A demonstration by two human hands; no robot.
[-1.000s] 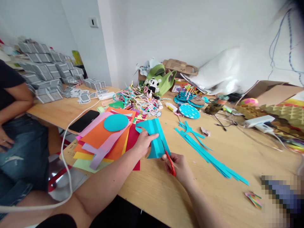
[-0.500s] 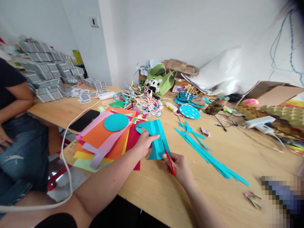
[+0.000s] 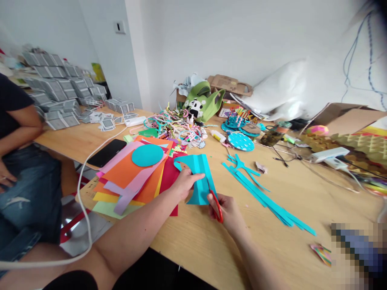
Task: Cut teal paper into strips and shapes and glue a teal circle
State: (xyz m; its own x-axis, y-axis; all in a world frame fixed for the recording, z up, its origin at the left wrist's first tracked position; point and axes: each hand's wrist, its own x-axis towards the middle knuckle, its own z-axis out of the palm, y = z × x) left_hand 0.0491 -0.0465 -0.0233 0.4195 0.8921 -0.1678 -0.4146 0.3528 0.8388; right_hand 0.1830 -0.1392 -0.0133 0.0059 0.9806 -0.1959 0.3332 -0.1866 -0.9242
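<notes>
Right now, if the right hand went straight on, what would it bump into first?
Most likely the blue paper: the red-handled scissors in the right hand point into it, though exact depth is hard to judge.

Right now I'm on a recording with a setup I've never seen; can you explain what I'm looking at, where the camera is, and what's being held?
There is no machine here: a person works with two bare hands. The view comes from one camera worn on their head, looking forward and down.

The left hand holds a blue paper sheet, thumb on top. The right hand grips red-handled scissors, whose blades meet the sheet near its right side.

On the wooden table, cut blue strips lie to the right. To the left is a pile of coloured paper with a blue circle on top, beside a black phone. Behind is a tangle of craft bits.

Part of another person shows at the left edge.
</notes>
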